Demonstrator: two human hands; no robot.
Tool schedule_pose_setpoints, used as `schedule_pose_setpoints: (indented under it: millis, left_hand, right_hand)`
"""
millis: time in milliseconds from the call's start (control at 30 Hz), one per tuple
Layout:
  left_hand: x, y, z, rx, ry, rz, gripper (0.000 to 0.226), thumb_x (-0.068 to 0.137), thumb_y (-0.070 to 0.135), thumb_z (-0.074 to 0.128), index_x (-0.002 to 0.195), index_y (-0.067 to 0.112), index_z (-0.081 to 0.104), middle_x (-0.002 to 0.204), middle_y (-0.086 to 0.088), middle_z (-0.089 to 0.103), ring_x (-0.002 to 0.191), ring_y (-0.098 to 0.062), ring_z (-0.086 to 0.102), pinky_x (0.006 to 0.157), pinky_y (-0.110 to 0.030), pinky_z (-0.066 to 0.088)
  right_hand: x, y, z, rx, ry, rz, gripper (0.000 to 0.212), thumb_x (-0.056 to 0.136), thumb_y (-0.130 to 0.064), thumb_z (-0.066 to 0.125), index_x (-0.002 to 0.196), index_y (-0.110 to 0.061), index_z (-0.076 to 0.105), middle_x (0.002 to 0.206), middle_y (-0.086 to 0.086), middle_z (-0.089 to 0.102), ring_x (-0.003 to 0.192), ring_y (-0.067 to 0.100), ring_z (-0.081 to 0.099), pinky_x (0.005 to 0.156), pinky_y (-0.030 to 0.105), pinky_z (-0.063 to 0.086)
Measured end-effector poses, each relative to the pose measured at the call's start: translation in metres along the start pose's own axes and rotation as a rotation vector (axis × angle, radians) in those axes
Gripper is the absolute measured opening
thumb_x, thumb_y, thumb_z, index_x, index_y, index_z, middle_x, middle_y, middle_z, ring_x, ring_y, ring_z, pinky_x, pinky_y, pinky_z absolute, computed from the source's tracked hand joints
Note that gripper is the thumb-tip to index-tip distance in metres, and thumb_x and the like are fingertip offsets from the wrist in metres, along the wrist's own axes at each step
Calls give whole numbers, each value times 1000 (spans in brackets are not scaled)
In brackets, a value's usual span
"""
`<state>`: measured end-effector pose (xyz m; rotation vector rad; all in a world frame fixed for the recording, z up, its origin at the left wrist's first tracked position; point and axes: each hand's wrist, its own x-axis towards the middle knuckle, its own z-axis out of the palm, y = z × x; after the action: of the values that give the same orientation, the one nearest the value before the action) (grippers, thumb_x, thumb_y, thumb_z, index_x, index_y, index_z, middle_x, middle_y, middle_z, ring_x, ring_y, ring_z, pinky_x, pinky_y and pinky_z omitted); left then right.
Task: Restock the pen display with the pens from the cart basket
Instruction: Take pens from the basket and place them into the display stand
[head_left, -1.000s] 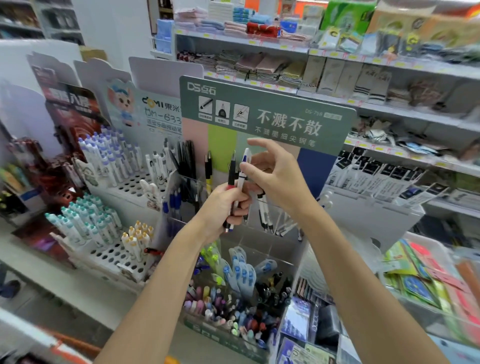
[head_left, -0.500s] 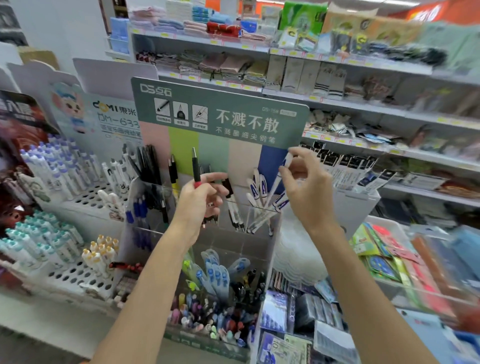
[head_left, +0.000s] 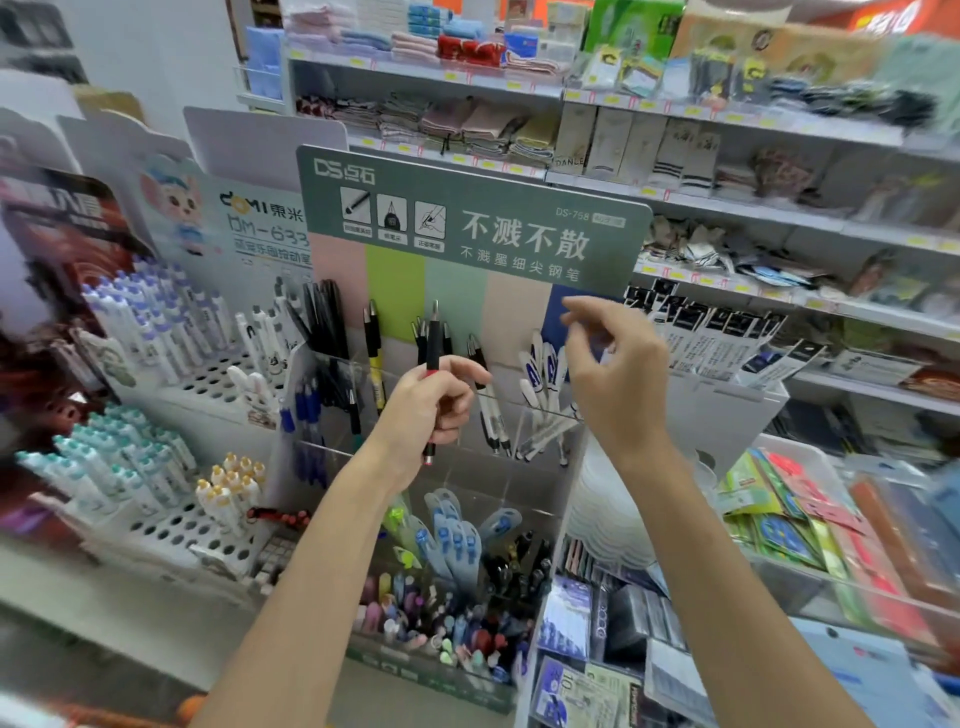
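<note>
The pen display (head_left: 467, 228) has a grey-green header card and clear compartments holding black, yellow, blue and white pens. My left hand (head_left: 431, 405) grips an upright black pen with a red band (head_left: 433, 343) in front of the middle compartments. My right hand (head_left: 613, 374) hovers just right of the white-and-blue pens (head_left: 543, 374) in the rightmost compartment, fingers loosely spread, holding nothing. The cart basket is out of view.
White peg-board racks of capped pens (head_left: 156, 332) stand to the left. A lower clear bin of mixed pens (head_left: 447, 597) sits below the display. Shelves of textiles (head_left: 467, 124) run behind, and packaged stationery (head_left: 810, 525) lies to the right.
My right hand has let go of the white pen, which now stands in the rightmost compartment, and has lifted slightly. My left hand keeps its black pen.
</note>
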<state>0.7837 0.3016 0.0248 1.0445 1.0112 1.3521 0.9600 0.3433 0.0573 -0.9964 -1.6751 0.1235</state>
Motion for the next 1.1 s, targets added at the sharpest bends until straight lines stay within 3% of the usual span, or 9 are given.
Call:
schedule_pose_setpoints:
  millis: [100, 233, 300, 367, 467, 567, 867, 967, 1100]
  left_hand:
    - [-1, 1, 0, 104, -22, -9, 33, 88, -7, 35, 80, 11, 62, 57, 3, 38, 48, -10, 26, 40, -20, 18]
    - [-1, 4, -3, 187, -27, -66, 33, 88, -6, 38, 64, 15, 46, 54, 4, 33, 49, -12, 20, 41, -19, 18]
    - [-4, 6, -10, 219, -16, -34, 25, 90, -5, 42, 74, 12, 50, 59, 1, 42, 48, -12, 33, 43, -18, 27]
    - [-9, 6, -23, 312, 93, 37, 24, 92, -2, 50, 102, 17, 61, 83, 4, 62, 69, -5, 60, 60, -16, 45]
    - [-14, -3, -45, 322, 411, 145, 36, 92, 0, 51, 120, 21, 58, 111, 5, 64, 102, -7, 60, 84, -23, 49]
    - [-15, -6, -57, 176, 579, 116, 28, 93, 0, 47, 109, 19, 60, 94, 1, 67, 81, -10, 59, 67, -21, 44]
    - [-11, -11, -67, 182, 558, 50, 25, 91, -2, 46, 93, 15, 64, 81, -3, 66, 56, -6, 52, 53, -16, 39]
    - [-12, -9, -73, 122, 604, 51, 24, 94, -1, 44, 90, 11, 64, 75, -6, 64, 54, -9, 49, 45, -13, 37]
    - [-20, -9, -90, 121, 766, 70, 21, 92, 6, 49, 73, 7, 58, 58, -2, 47, 46, -11, 34, 44, -22, 28]
  right_hand:
    - [8, -31, 18, 274, -253, 134, 30, 93, -11, 65, 122, -17, 65, 90, -5, 70, 81, 13, 64, 76, 25, 53]
    - [8, -52, 44, 317, -438, 50, 32, 91, -9, 69, 122, -16, 65, 90, -7, 71, 85, 6, 67, 84, 26, 55]
    - [8, -58, 52, 361, -404, 43, 31, 90, -7, 70, 120, -13, 64, 89, -3, 72, 85, 9, 69, 85, 30, 57]
    - [16, -59, 55, 396, -261, 71, 31, 89, -7, 71, 117, -10, 59, 87, -3, 72, 83, 7, 70, 81, 24, 57]
    - [34, -52, 62, 296, -29, 19, 15, 89, -7, 71, 100, -7, 60, 84, -10, 66, 80, 1, 67, 78, 19, 56]
    - [37, -43, 79, 144, -136, -14, 11, 90, -10, 70, 96, -6, 62, 83, -3, 67, 79, 9, 66, 76, 29, 57]
    - [22, -20, 108, -182, -399, -127, 17, 92, -13, 68, 94, 2, 77, 97, 16, 67, 85, 29, 63, 81, 37, 51]
    - [27, -26, 104, -182, -259, -217, 17, 93, -6, 61, 100, 3, 74, 96, 15, 67, 88, 30, 61, 82, 38, 52]
    - [18, -53, 101, 58, -91, -249, 20, 88, -1, 56, 101, -3, 72, 93, 7, 68, 81, 14, 58, 75, 20, 46]
